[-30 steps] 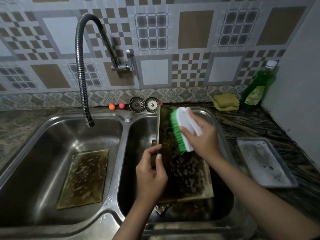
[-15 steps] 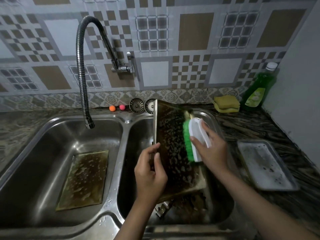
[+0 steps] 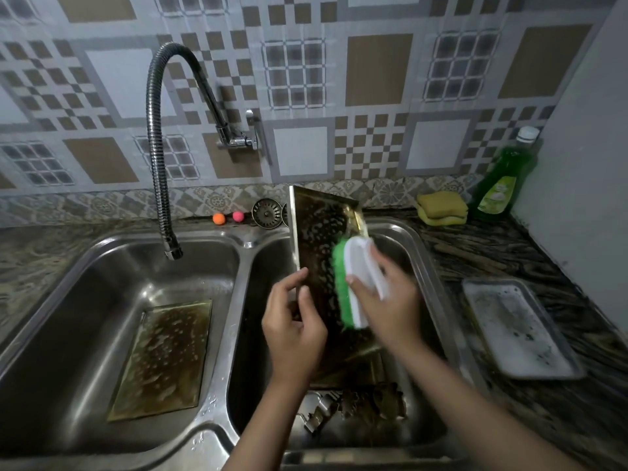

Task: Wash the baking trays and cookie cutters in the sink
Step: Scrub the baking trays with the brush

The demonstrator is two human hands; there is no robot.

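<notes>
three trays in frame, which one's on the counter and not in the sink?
The silver tray, lying flat on the dark counter right of the sink. The other two are brownish: one flat in the left basin, one held tilted over the right basin.

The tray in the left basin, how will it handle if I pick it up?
The tray looks like thin flat metal, so probably stiff and light. Suds cover it, so likely slippery. It lies flat on the basin floor, so its edge may be hard to catch.
</notes>
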